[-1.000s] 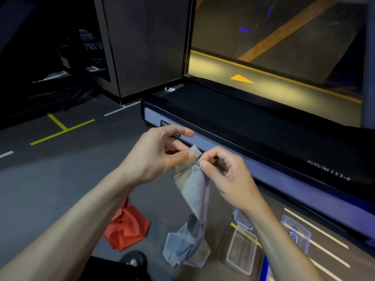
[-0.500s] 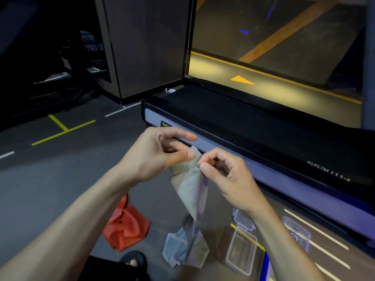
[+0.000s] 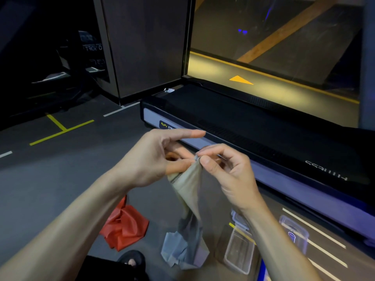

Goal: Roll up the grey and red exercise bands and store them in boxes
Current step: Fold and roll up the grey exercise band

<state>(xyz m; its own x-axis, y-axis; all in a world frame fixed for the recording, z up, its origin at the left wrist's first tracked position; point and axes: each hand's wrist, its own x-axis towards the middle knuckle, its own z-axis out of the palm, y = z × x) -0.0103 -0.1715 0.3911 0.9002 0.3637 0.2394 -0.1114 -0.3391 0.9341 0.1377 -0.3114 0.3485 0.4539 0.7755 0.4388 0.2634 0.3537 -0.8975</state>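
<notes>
A treadmill [image 3: 263,126] stands far right. The grey band [image 3: 190,191] hangs from both hands to the floor [image 3: 60,175], red band [image 3: 125,228] near left, open box [image 3: 239,250] near right. Left hand [image 3: 154,159] and right hand [image 3: 227,169] pinch its top corner, fingers [image 3: 194,133] otherwise loosely spread.

Both forearms reach in from the near edge, hands meeting mid-scene. Left hand [image 3: 154,159]: index finger straight, pointing right; thumb and lower fingers curled, pinching. Right hand [image 3: 227,169]: thumb against curled index finger, pinching; remaining fingers bent.
</notes>
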